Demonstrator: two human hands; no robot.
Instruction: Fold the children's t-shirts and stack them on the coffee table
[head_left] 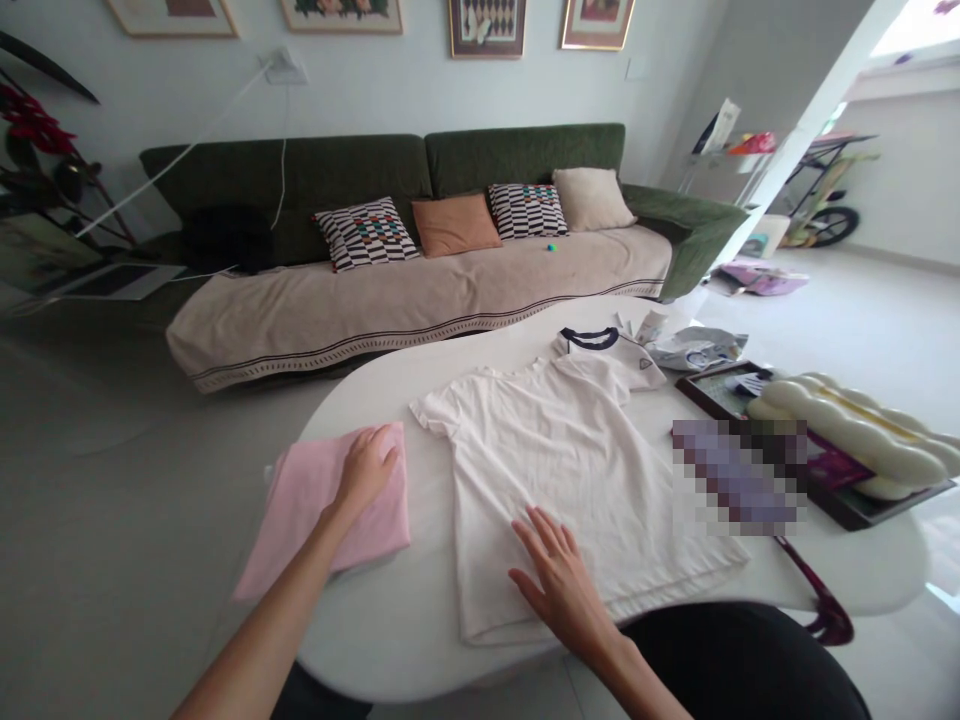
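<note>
A folded pink cloth [311, 490] lies at the left edge of the white table, one corner hanging past the rim. My left hand [367, 468] rests on its upper right part, fingers lying over the fabric; no grip on it shows. Spread out at the middle of the table is a white T-shirt [555, 450], its neck end away from me and its surface lightly wrinkled. Over its lower part is my right hand [553, 570], open with fingers apart. Behind the T-shirt's far right part lies another white shirt with a dark collar [592, 340], partly covered.
The white oval table [360, 640] holds a dark tray [862, 510] at right, with a cream bubble-shaped tissue holder [855, 430] on it. A silvery packet [701, 348] lies behind. Dark glasses [825, 610] reach over the front edge. Beyond stands a green sofa [300, 170].
</note>
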